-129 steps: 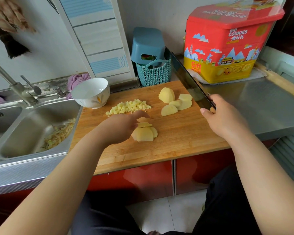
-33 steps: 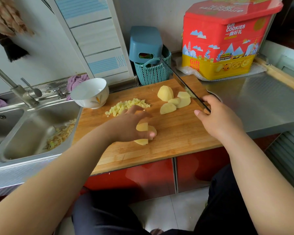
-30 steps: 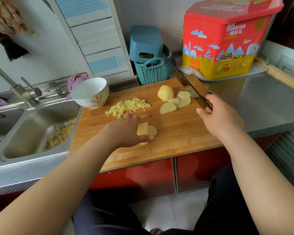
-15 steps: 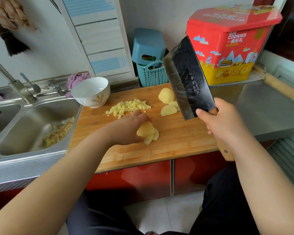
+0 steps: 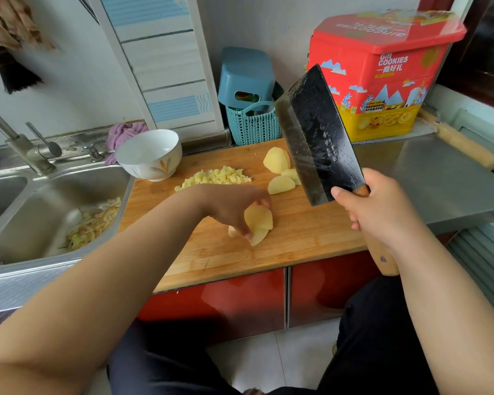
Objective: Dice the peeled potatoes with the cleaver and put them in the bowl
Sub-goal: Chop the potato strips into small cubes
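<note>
On the wooden cutting board, my left hand holds a small stack of potato slices, fingers curled round them. My right hand grips the wooden handle of the dark cleaver, its blade raised upright above the board's right side. A pile of diced potato lies at the back of the board. Behind the blade sit larger potato pieces, partly hidden by it. The white bowl stands at the board's back left corner and looks empty.
A steel sink with peelings lies left of the board, its tap behind. A teal basket and a red cookie tin stand at the back. Steel counter stretches right, with a rolling pin at its edge.
My right hand lifted the cleaver from lying low over the board's right edge to upright in the air. My left hand gathered and shifted the potato slices slightly.
</note>
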Demonstrator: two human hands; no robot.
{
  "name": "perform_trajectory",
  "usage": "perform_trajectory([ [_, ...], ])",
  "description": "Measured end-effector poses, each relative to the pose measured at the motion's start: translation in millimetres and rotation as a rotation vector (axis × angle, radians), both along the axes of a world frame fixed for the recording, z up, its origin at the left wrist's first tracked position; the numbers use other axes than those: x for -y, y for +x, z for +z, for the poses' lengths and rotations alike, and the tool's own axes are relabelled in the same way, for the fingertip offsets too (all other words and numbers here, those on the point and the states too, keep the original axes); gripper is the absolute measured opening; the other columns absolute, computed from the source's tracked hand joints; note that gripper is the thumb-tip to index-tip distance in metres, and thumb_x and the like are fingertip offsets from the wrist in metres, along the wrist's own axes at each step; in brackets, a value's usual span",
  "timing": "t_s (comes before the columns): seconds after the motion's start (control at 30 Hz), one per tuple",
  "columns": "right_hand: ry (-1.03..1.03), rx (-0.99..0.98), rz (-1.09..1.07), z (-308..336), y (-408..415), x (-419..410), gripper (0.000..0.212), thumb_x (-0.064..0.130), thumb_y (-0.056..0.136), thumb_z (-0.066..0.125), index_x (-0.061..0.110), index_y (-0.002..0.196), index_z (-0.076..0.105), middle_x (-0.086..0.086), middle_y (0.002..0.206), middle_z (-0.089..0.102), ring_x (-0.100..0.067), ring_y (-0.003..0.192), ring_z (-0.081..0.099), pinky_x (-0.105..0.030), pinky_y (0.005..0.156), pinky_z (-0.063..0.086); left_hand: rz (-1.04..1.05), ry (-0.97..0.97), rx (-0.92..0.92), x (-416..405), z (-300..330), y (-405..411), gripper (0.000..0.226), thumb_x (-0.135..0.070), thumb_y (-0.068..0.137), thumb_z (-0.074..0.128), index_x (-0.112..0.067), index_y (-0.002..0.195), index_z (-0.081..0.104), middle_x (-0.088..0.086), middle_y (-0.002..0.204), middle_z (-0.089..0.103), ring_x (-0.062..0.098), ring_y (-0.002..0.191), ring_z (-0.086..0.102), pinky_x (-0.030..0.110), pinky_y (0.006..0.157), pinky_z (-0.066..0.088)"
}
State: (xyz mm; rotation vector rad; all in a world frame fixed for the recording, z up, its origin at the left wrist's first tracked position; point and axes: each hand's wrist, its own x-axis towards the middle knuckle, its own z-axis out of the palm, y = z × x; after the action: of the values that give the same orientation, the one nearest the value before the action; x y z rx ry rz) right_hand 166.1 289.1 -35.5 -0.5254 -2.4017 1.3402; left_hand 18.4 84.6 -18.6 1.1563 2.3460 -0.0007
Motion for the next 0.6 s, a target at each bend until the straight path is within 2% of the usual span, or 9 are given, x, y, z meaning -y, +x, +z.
perform_trajectory([
  [0.13,-0.029,0.013,0.052,4.2,2.3,3.1,0.013,0.023,0.094,0.063,0.015,0.103,0.061,0.002,0.066,0.05,-0.015,0.058,0.053,-0.031,0.053,0.048,0.067,-0.046,-0.003,4.8,-2.0,-2.3,0.075,-0.039,0.078,0.078,-0.026,0.14,0.038,-0.004,0.141,0.045,0.018,0.126,0.044,0.033,0.101,0.039],
  [0.23,-0.092,0.028,0.111,7.5,0.5,8.0,0.012,0.022,0.093,0.064,0.011,0.098,0.062,0.0,0.063,0.052,-0.014,0.053,0.052,-0.032,0.054,0.051,0.176,0.001,-0.049,13.3,-6.1,1.5,0.077,-0.045,0.081,0.074,-0.021,0.144,0.038,0.0,0.139,0.047,0.018,0.115,0.046,0.03,0.093,0.038],
  [0.3,-0.126,0.037,0.152,10.8,-1.6,12.7,0.011,0.023,0.092,0.065,0.013,0.095,0.062,0.0,0.062,0.054,-0.012,0.051,0.052,-0.032,0.053,0.052,0.239,0.07,-0.074,17.9,-10.1,6.6,0.075,-0.044,0.082,0.074,-0.018,0.143,0.039,0.001,0.136,0.046,0.014,0.106,0.042,0.028,0.09,0.036],
  [0.4,-0.146,0.036,0.187,15.9,-5.1,20.0,0.008,0.025,0.091,0.066,0.017,0.091,0.063,0.0,0.064,0.056,-0.012,0.051,0.053,-0.032,0.053,0.053,0.264,0.139,-0.048,19.3,-11.7,13.7,0.075,-0.037,0.081,0.076,-0.02,0.143,0.038,-0.001,0.134,0.048,0.013,0.105,0.043,0.028,0.087,0.036],
  [0.53,-0.138,0.012,0.184,19.2,-5.6,24.3,0.006,0.024,0.092,0.065,0.021,0.087,0.062,-0.001,0.064,0.055,-0.01,0.049,0.052,-0.03,0.051,0.052,0.306,0.128,-0.027,17.6,-7.1,15.2,0.068,-0.031,0.08,0.078,-0.026,0.137,0.041,-0.001,0.126,0.053,0.018,0.104,0.05,0.032,0.086,0.043],
  [0.6,-0.142,0.018,0.179,20.6,-3.8,22.6,0.008,0.024,0.092,0.064,0.017,0.089,0.061,-0.003,0.066,0.055,-0.009,0.048,0.051,-0.03,0.051,0.052,0.42,0.16,-0.046,19.8,-7.1,15.3,0.067,-0.031,0.081,0.076,-0.027,0.138,0.04,0.0,0.124,0.054,0.018,0.1,0.055,0.032,0.079,0.049],
])
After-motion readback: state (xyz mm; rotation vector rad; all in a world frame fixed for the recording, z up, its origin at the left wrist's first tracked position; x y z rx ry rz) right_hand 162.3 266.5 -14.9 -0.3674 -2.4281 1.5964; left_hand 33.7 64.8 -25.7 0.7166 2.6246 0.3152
